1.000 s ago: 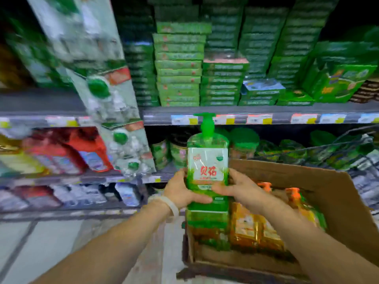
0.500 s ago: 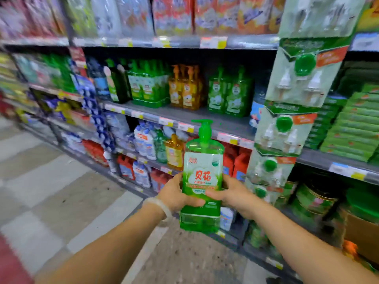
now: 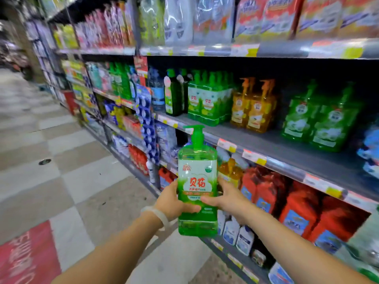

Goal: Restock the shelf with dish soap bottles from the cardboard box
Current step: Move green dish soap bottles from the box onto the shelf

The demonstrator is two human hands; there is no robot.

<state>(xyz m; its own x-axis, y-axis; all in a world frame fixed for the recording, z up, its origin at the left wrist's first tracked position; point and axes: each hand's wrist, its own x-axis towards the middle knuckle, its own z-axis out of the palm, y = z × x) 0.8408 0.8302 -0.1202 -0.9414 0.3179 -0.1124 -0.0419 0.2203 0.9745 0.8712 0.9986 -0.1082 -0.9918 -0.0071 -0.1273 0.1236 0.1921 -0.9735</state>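
Green bottles (image 3: 207, 99), orange bottles (image 3: 253, 107) and more green ones (image 3: 320, 119) line the grey metal shelf (image 3: 272, 144), its front strip bare. Left hand (image 3: 174, 199) and right hand (image 3: 229, 198) hold a clear, square-shouldered plastic soap bottle (image 3: 197, 181) upright before the shelf edge, fingers wrapped round its label.

Grey shelf (image 3: 272, 140) w/ green soap bottles (image 3: 207, 103), orange ones (image 3: 252, 107) beside, more green (image 3: 320, 117) further right.

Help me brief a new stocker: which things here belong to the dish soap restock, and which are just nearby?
Job: green pump bottle held by left hand and right hand; matching green bottles on the grey shelf.

Nearby: orange pump bottles, red jugs, hanging blue packs.
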